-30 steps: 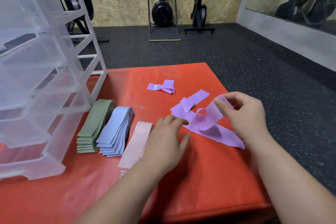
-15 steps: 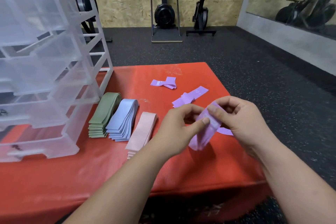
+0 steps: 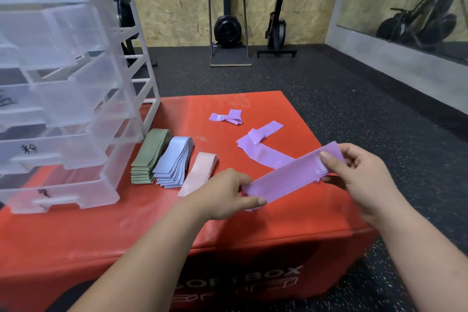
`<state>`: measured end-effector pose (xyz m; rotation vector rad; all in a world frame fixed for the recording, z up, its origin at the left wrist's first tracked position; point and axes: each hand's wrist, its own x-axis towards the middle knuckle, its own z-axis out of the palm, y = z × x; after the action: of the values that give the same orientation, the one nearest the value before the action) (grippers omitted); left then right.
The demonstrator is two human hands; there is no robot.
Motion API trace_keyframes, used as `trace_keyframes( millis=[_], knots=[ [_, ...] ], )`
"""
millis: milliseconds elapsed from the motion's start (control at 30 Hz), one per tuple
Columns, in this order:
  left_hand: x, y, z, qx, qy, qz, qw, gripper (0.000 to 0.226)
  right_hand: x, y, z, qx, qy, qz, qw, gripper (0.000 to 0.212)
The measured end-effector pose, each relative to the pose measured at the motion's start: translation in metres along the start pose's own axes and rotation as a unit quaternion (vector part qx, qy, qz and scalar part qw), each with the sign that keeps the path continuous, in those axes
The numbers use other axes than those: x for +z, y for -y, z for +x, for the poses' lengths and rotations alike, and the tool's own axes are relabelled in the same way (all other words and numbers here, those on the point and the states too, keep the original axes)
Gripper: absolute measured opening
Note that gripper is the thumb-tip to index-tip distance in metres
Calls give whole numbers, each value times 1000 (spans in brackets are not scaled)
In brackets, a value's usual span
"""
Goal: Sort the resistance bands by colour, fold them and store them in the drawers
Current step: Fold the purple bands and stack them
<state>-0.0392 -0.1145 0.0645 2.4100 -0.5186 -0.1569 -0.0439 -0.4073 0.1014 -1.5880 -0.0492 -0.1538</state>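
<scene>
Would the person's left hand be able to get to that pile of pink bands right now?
Probably yes, once it lets go. The left hand sits just beside the stack of flat pink resistance bands with nothing between them, but its fingers are pinching one end of the stretched purple resistance band.

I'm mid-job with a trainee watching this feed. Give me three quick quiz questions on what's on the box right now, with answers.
1. True or false: the purple band is held by both hands.
2. Which stack lies nearest the drawer unit: A green, B blue, C pink?
3. How many loose purple bands lie on the red box?

Key
1. True: left hand and right hand pinch its ends.
2. A: green stack, then blue stack, pink stack.
3. Three.
</scene>
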Motion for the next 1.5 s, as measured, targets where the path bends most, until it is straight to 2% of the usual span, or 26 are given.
trace_keyframes(
  millis=[200, 367, 467, 567, 667, 733, 900, 1100, 1300, 1400, 1500],
  knots=[
    [-14, 18, -19, -25, -31, -7, 999, 13, -30, -34, 5, 66, -91, -12, 994, 10],
    [-14, 32, -30, -49, -52, -21, 997, 11, -39, -50, 4, 112, -66, -36, 991, 11],
    [-9, 35, -31, -68, -94, -33, 993, 8, -38, -53, 2, 120, -62, -61, 989, 11],
    [1, 37, -30, -101, -110, -2, 989, 8, -41, -67, -1, 142, -49, -153, 977, 13],
    [12, 39, -31, -122, -56, 37, 990, 18, -44, -80, -4, 123, -8, -341, 932, 21],
    [16, 39, -31, -130, -52, 48, 989, 23, -46, -80, -6, 104, 3, -398, 912, 25],
    [14, 36, -24, -156, -116, 43, 980, 22, -53, -79, -4, 84, -15, -410, 908, 28],
    [15, 36, -20, -165, -142, 43, 975, 20, -65, -81, -2, 87, -21, -384, 919, 24],
    [16, 36, -18, -162, -150, 112, 969, 15, -63, -81, -2, 73, -13, -397, 915, 22],
    [16, 37, -15, -167, -145, 141, 965, 19, -63, -80, -2, 71, -12, -401, 913, 22],
    [17, 38, -13, -153, -122, 225, 955, 28, -62, -82, -1, 68, 1, -426, 902, 24]
  ],
)
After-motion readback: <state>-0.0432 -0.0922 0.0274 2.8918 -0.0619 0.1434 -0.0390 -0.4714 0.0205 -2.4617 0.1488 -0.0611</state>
